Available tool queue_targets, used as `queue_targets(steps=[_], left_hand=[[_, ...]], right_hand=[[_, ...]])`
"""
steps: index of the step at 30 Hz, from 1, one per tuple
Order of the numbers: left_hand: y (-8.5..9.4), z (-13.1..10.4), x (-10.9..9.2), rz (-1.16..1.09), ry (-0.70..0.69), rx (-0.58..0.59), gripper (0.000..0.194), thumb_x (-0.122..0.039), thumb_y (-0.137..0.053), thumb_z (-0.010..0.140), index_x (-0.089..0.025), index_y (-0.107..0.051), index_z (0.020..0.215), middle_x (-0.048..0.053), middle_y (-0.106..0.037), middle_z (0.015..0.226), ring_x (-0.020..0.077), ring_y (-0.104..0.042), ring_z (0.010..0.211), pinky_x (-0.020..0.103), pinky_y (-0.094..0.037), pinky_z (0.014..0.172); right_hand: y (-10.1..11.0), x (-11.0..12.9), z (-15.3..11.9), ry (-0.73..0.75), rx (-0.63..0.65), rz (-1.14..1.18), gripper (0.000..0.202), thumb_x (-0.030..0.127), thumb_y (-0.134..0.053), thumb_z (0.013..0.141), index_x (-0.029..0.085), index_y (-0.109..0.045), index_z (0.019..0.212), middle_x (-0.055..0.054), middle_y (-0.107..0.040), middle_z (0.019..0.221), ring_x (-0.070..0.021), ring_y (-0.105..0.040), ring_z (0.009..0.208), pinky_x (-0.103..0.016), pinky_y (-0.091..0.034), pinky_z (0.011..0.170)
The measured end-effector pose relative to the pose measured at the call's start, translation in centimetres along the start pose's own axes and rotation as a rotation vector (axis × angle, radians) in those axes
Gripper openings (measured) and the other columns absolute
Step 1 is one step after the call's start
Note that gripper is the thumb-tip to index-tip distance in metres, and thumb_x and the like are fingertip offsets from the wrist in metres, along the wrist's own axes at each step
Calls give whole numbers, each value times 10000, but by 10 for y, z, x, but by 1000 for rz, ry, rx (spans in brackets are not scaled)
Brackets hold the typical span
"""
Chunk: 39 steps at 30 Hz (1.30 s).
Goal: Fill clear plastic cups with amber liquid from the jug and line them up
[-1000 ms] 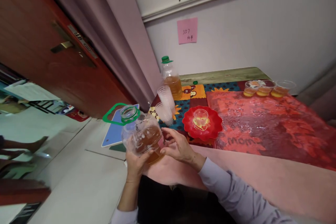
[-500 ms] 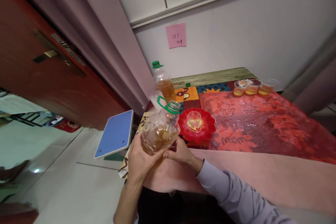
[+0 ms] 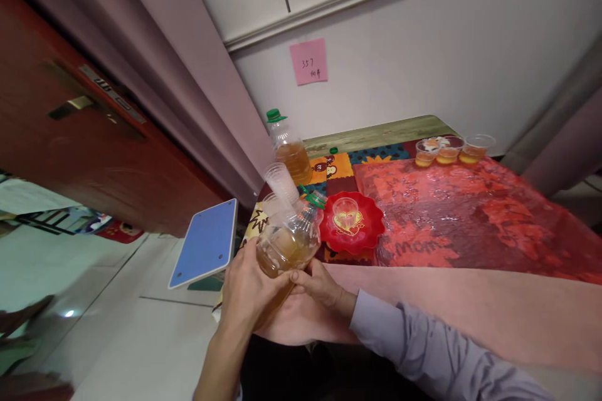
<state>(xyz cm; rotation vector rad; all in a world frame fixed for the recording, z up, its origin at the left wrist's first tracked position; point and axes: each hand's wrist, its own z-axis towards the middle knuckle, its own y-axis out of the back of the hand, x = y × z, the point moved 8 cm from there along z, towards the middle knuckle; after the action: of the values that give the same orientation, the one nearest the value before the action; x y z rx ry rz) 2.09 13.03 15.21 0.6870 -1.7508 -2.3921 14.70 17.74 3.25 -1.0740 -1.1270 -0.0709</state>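
Both hands hold a clear, green-collared plastic jug of amber liquid above the near left part of the table; base contact cannot be confirmed. The left hand wraps one side, thumb across the near face; its other fingers are largely hidden, their spacing undetermined. The right hand grips the opposite side, thumb pressed on, fingers curled underneath.

Risk, in this inspector's judgement: smooth plastic and shifting liquid could let the jug slip or roll. Over-tilting could spill liquid, if the mouth is uncapped — not verifiable here — or topple the small clear plastic cup in the scalloped red dish. The clear stacked cups could also be knocked.

Orientation: tilted, long axis diagonal — base near the wearer, neck pointing away and rightward, just beside the dish.
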Motion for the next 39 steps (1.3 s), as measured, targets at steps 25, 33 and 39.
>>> queue_targets(steps=[25, 33, 39], left_hand=[[-2, 21, -32, 204, -77, 105, 888, -576, -892, 694, -185, -615, 1442, 204, -799, 1231, 446, -778, 1138, 510, -590, 934], [1, 23, -42, 262, -85, 111, 848, -557, -878, 707, -191, -623, 1428, 204, -803, 1173, 456, -783, 1099, 522, -583, 918], [4, 23, -50, 294, -63, 135, 798, -551, -888, 703, -205, -638, 1377, 178, -803, 1142, 450, -779, 1100, 502, -572, 903]], right_hand=[[-7, -4, -3, -80, 26, 254, 840, 651, -970, 743, 287, -602, 1405, -138, -722, 1469, -359, -725, 1328, -583, -630, 1069], [-8, -4, -3, -81, 47, 269, 771, 663, -949, 765, 281, -621, 1349, -125, -750, 1422, -343, -742, 1294, -567, -635, 1059], [-7, -5, -3, -88, 35, 270, 795, 675, -953, 757, 287, -619, 1365, -128, -737, 1462, -344, -732, 1311, -540, -647, 1037]])
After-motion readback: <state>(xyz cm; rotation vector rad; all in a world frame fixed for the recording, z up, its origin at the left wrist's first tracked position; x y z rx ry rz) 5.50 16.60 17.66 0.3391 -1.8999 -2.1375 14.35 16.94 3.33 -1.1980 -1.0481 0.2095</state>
